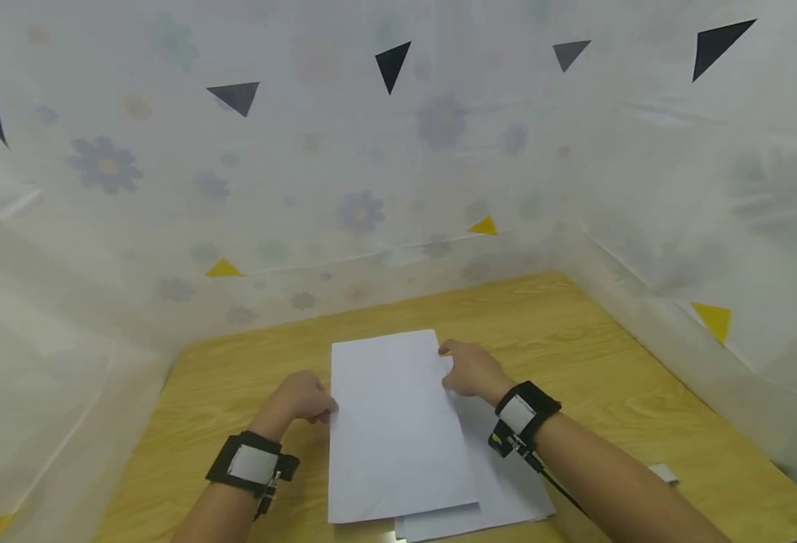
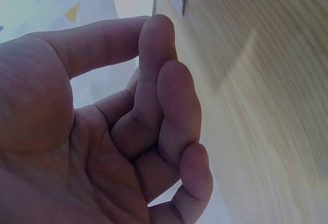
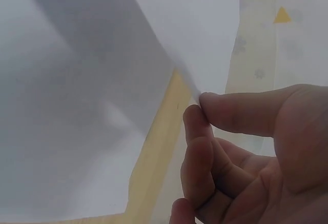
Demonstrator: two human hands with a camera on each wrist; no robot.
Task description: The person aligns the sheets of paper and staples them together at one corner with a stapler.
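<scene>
Both forearms are showing bare, no sleeves. Left hand [image 1: 301,400] and right hand [image 1: 473,369] are going without gloves or rings. Each wrist is wearing a black strap: left wrist strap [image 1: 251,464], right wrist strap [image 1: 524,414], each carrying a grey-white rectangular panel on top. A small black module is hanging off each strap's underside. A thin black cable [image 1: 561,490] is running from the right module along the forearm.
</scene>
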